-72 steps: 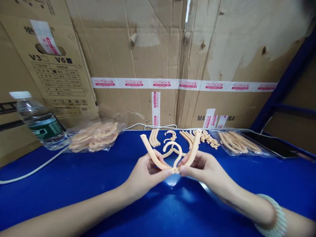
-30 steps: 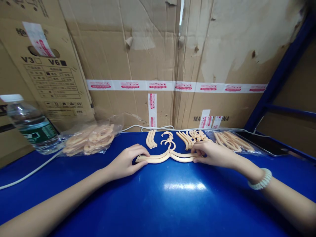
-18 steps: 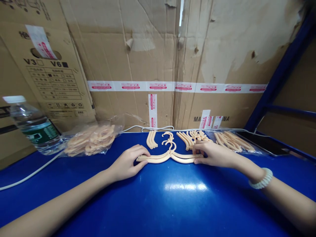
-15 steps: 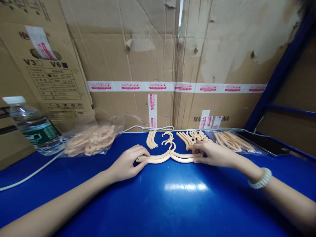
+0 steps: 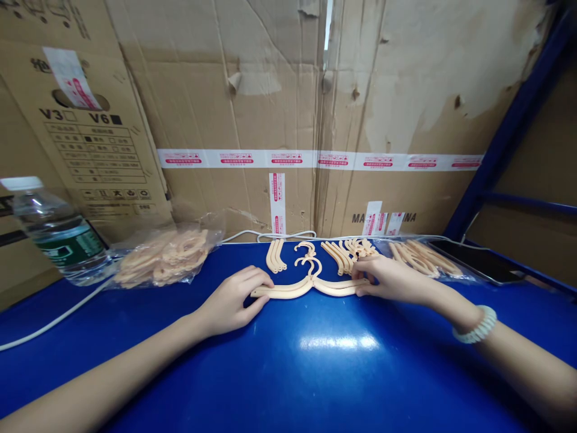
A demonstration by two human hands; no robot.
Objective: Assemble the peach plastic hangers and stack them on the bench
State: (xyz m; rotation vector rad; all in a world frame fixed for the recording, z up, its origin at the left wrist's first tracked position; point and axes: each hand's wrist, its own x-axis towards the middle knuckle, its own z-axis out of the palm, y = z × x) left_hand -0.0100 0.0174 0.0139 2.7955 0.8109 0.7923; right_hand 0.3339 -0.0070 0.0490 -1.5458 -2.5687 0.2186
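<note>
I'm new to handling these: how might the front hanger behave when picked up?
The front hanger is probably light, given its slim arms. Those arms look stiff, their curves smooth and even. It might fold at the middle, where the arms and hook meet.

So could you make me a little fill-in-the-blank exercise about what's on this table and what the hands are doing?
1. The left hand holds one end of the nearest hanger; the right hand holds the ____ end.
2. The tabletop is ____.
3. The bottle has a ____ cap.

Missing words: other; blue; white.
</note>
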